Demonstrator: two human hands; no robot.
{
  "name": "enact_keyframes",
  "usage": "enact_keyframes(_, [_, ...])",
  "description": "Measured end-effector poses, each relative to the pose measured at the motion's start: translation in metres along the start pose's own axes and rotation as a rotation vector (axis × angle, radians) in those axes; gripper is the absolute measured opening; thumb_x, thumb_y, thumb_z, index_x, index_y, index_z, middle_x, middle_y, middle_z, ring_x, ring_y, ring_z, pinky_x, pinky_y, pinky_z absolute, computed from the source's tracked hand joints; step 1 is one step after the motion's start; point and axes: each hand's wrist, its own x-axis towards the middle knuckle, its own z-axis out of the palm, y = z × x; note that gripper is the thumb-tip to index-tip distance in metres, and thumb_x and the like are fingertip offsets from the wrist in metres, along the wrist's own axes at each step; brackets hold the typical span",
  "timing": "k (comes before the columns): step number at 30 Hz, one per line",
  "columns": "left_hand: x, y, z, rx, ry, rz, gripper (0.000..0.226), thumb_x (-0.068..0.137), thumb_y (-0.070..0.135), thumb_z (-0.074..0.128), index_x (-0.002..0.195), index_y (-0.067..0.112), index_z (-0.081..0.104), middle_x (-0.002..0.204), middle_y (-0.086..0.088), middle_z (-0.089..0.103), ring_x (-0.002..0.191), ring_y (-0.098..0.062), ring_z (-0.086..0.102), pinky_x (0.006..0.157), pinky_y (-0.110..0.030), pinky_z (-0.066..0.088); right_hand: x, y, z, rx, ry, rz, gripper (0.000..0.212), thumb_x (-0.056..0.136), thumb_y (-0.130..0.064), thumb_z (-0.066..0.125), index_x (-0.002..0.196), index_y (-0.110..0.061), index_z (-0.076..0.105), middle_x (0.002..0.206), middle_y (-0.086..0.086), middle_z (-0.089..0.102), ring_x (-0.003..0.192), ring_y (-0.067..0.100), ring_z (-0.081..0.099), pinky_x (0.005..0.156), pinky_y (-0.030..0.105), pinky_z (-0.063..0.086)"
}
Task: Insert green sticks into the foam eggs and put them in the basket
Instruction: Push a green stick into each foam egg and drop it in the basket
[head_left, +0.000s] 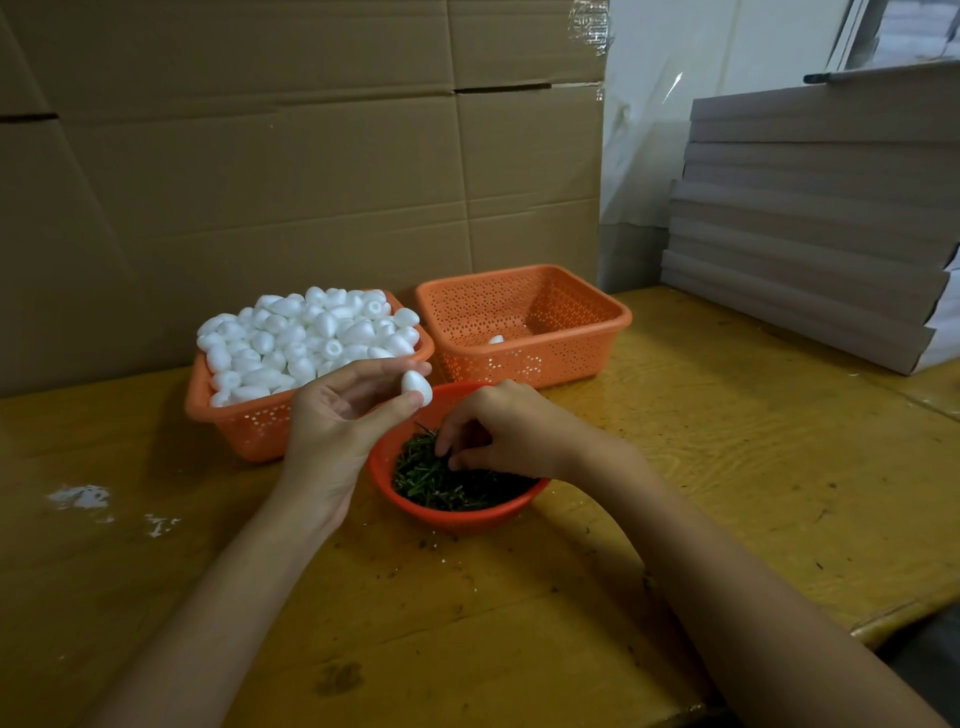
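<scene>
the grip of the left hand is clamped on one foam egg, which is pinched between thumb and fingertips and held up over the far left rim of the red bowl. the grip of the right hand is lowered into the green sticks heaped in that bowl, with fingers curled and thumb and forefinger drawn near together. whether a stick is already pinched cannot be told.

the step in hand is judged to be the picking of a stick. a single stick is best teased free of the tangle and taken near one end, so that the other end is left bare for pushing. the egg is best kept lightly pinched, since foam is likely to dent, and turned so that its end faces the right hand. the stick should then be pressed in straight along the egg's length, not at a slant.

just beyond the bowl, at the far left, an orange basket is piled with loose eggs. at the far right the second basket is set beside it, with one white egg seen inside. the task is judged barely begun. all three are carried by the yellow table, where white crumbs are scattered at the near left.
</scene>
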Motion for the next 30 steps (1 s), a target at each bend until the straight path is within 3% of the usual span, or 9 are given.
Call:
enact_keyframes(5, [-0.0013,0.0014,0.0011,-0.011,-0.004,0.002,0.027,0.075,0.012,0.083,0.099,0.024,0.084,0.115,-0.012,0.08,0.116,-0.029,0.075,0.1,-0.036,0.061,-0.0011,-0.0012,-0.0012,0.006,0.012,0.008,0.023,0.091,-0.015,0.078,0.111,-0.026,0.078,0.106,-0.011,0.076,0.101,0.006,0.068,0.094,0.036,0.053])
enact_keyframes(11, [-0.0017,0.0006,0.0007,-0.05,-0.015,-0.016,0.024,0.079,0.01,0.081,0.099,0.022,0.085,0.116,-0.014,0.079,0.114,-0.03,0.076,0.083,-0.034,0.065,-0.0015,-0.0016,-0.0036,0.011,0.053,-0.022,0.026,0.093,-0.006,0.073,0.115,-0.019,0.074,0.104,-0.002,0.075,0.098,0.014,0.069,0.091,0.04,0.054])
enact_keyframes(21, [-0.0014,0.0023,0.0016,-0.02,0.006,-0.006,0.028,0.07,0.02,0.09,0.098,0.022,0.085,0.115,-0.013,0.08,0.101,-0.027,0.078,0.084,-0.032,0.065,-0.0019,-0.0001,-0.0032,0.007,0.06,-0.019,0.031,0.089,0.002,0.071,0.113,-0.018,0.073,0.102,-0.004,0.075,0.098,0.012,0.069,0.09,0.04,0.055])
enact_keyframes(30, [-0.0012,0.0019,0.0004,-0.011,0.028,-0.02,0.031,0.068,0.016,0.091,0.098,0.02,0.083,0.107,-0.014,0.08,0.094,-0.026,0.078,0.085,-0.035,0.066,-0.0024,0.0,-0.004,0.032,0.14,-0.042,0.038,0.085,0.012,0.064,0.11,-0.014,0.074,0.1,-0.005,0.077,0.097,0.01,0.072,0.088,0.038,0.057])
